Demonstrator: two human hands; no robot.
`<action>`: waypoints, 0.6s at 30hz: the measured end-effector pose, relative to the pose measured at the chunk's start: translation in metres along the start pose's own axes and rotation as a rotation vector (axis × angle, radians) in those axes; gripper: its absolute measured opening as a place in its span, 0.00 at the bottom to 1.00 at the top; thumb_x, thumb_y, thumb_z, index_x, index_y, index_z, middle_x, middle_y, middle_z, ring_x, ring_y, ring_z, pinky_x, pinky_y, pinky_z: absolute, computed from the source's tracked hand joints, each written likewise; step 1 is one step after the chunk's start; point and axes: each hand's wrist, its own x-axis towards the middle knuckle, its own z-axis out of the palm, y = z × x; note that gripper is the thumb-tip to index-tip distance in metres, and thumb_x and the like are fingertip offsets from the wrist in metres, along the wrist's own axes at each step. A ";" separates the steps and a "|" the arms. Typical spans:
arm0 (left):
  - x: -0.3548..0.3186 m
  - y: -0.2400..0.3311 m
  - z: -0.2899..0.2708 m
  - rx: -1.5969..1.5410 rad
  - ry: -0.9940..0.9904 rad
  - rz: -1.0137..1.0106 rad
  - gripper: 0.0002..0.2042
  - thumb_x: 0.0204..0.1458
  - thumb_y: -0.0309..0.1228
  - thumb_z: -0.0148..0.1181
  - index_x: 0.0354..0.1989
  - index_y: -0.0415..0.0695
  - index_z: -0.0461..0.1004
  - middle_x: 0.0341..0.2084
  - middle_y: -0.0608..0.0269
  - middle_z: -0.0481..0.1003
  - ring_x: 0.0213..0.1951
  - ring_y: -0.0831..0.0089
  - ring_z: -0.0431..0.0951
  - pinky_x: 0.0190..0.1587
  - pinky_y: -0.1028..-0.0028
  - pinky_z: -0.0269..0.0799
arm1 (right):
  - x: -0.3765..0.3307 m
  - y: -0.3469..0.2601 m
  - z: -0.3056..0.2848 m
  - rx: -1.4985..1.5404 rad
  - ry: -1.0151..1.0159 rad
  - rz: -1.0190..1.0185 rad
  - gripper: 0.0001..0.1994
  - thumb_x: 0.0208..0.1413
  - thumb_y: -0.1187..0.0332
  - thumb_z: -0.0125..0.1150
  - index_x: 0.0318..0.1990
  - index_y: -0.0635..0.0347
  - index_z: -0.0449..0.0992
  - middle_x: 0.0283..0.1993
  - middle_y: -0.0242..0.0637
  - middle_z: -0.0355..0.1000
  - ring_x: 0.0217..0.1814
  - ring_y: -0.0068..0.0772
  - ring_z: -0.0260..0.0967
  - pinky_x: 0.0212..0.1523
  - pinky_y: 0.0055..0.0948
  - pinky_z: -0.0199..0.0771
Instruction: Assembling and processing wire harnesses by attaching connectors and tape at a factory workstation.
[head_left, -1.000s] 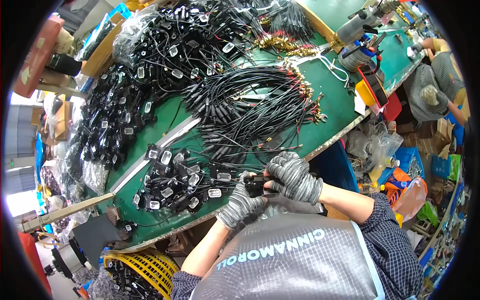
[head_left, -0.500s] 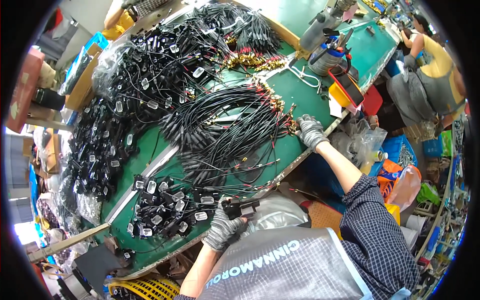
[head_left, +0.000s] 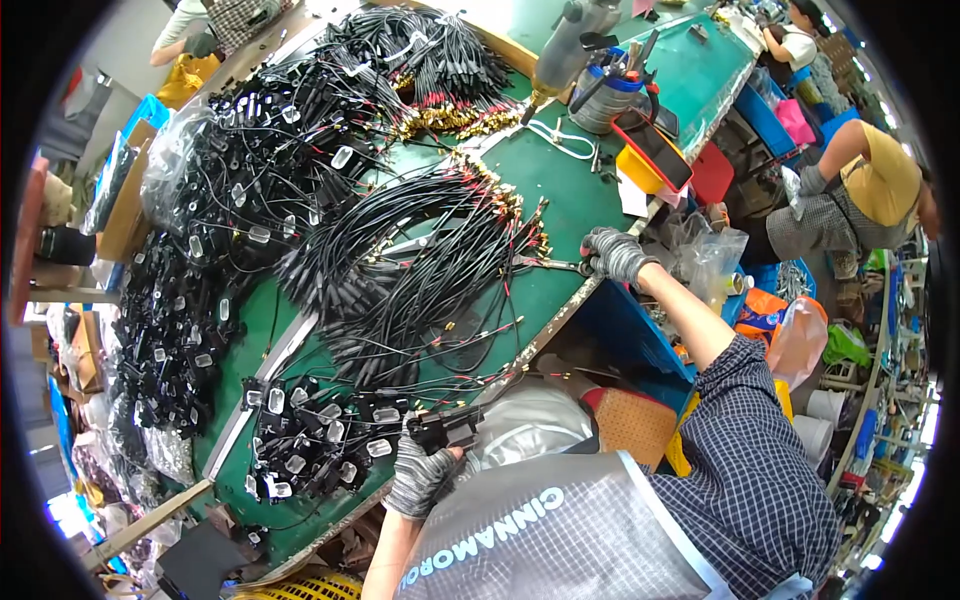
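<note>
My left hand [head_left: 420, 478], in a grey striped glove, is closed on a black plastic housing [head_left: 447, 428] near the table's front edge. My gloved right hand [head_left: 615, 255] is closed round the end of a slim metal hand tool [head_left: 552, 263] by the table edge. The tool points left at the coloured and gold tips of a large bundle of black cables [head_left: 410, 270]; its exact kind is unclear. Beside my left hand lies a heap of black housings with clear windows [head_left: 320, 430].
More black cabled parts [head_left: 170, 320] pile along the left. A tool tub [head_left: 605, 100], a yellow and red bin [head_left: 648, 160] and a bottle-like grey tool [head_left: 570, 50] stand at the back right. Another person [head_left: 880, 180] sits at the right. A blue crate [head_left: 640, 335] is below the edge.
The view has shifted, moving the scene leftward. My right hand has drawn away from the cable tips, and the metal tool now shows in it. My left hand still holds the black housing.
</note>
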 end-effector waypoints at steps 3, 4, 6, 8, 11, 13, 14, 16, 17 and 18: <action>0.001 -0.004 0.000 0.013 0.004 -0.025 0.21 0.34 0.17 0.53 0.42 0.41 0.62 0.33 0.63 0.70 0.32 0.75 0.70 0.33 0.78 0.67 | -0.002 0.002 0.003 -0.003 0.037 -0.033 0.12 0.37 0.63 0.61 0.30 0.56 0.71 0.36 0.38 0.67 0.42 0.41 0.63 0.40 0.34 0.64; 0.001 -0.005 0.000 0.019 0.008 -0.036 0.24 0.33 0.14 0.52 0.43 0.42 0.60 0.33 0.63 0.69 0.31 0.75 0.69 0.30 0.79 0.68 | -0.002 0.001 0.004 0.000 0.037 -0.032 0.12 0.37 0.63 0.61 0.30 0.56 0.71 0.36 0.38 0.67 0.42 0.41 0.63 0.40 0.34 0.64; 0.002 0.000 0.004 -0.035 0.014 -0.067 0.23 0.33 0.14 0.52 0.43 0.42 0.60 0.32 0.63 0.69 0.30 0.76 0.69 0.29 0.79 0.68 | -0.005 -0.004 0.005 -0.018 0.068 -0.066 0.13 0.37 0.63 0.61 0.31 0.57 0.71 0.37 0.39 0.67 0.41 0.41 0.64 0.40 0.34 0.64; 0.004 0.006 0.008 -0.148 0.029 -0.127 0.23 0.33 0.13 0.51 0.42 0.42 0.60 0.32 0.63 0.69 0.29 0.76 0.69 0.27 0.80 0.67 | -0.005 -0.013 0.008 -0.026 0.084 -0.083 0.13 0.36 0.64 0.61 0.31 0.58 0.71 0.37 0.39 0.67 0.41 0.42 0.64 0.41 0.33 0.64; 0.007 0.004 0.010 -0.144 0.006 -0.122 0.23 0.33 0.14 0.52 0.42 0.42 0.60 0.31 0.63 0.69 0.28 0.76 0.69 0.26 0.80 0.67 | -0.002 -0.046 0.011 -0.272 0.219 -0.146 0.11 0.34 0.68 0.59 0.30 0.58 0.70 0.31 0.41 0.67 0.39 0.42 0.63 0.37 0.35 0.66; 0.007 0.000 0.009 -0.143 -0.003 -0.120 0.22 0.33 0.14 0.52 0.42 0.42 0.60 0.31 0.63 0.69 0.28 0.76 0.69 0.26 0.80 0.67 | -0.001 -0.051 0.008 -0.319 0.131 -0.114 0.12 0.34 0.68 0.60 0.31 0.59 0.70 0.32 0.42 0.67 0.39 0.42 0.64 0.37 0.35 0.67; 0.008 -0.003 0.007 -0.178 -0.006 -0.133 0.23 0.34 0.15 0.53 0.42 0.42 0.60 0.31 0.63 0.69 0.29 0.76 0.69 0.28 0.80 0.67 | 0.003 -0.056 0.007 -0.366 0.046 -0.085 0.13 0.34 0.69 0.60 0.31 0.60 0.70 0.33 0.43 0.67 0.39 0.43 0.65 0.37 0.34 0.67; 0.009 -0.008 0.003 -0.253 -0.008 -0.156 0.23 0.34 0.16 0.55 0.44 0.42 0.60 0.32 0.64 0.70 0.31 0.75 0.69 0.32 0.78 0.68 | 0.009 -0.059 0.008 -0.415 -0.038 -0.070 0.14 0.33 0.69 0.60 0.32 0.61 0.69 0.34 0.44 0.67 0.39 0.43 0.66 0.37 0.34 0.68; 0.009 -0.007 0.001 -0.258 0.006 -0.152 0.23 0.34 0.16 0.55 0.44 0.42 0.60 0.32 0.64 0.70 0.31 0.75 0.69 0.32 0.78 0.68 | 0.007 -0.049 0.009 -0.362 -0.066 -0.104 0.12 0.34 0.70 0.58 0.31 0.61 0.69 0.32 0.45 0.68 0.37 0.44 0.67 0.35 0.36 0.68; 0.012 -0.005 -0.001 -0.275 -0.013 -0.110 0.24 0.34 0.18 0.56 0.44 0.42 0.60 0.33 0.64 0.70 0.33 0.75 0.69 0.34 0.78 0.67 | 0.003 -0.037 0.010 -0.308 -0.096 -0.139 0.11 0.35 0.71 0.56 0.30 0.61 0.69 0.30 0.47 0.68 0.34 0.45 0.67 0.33 0.37 0.68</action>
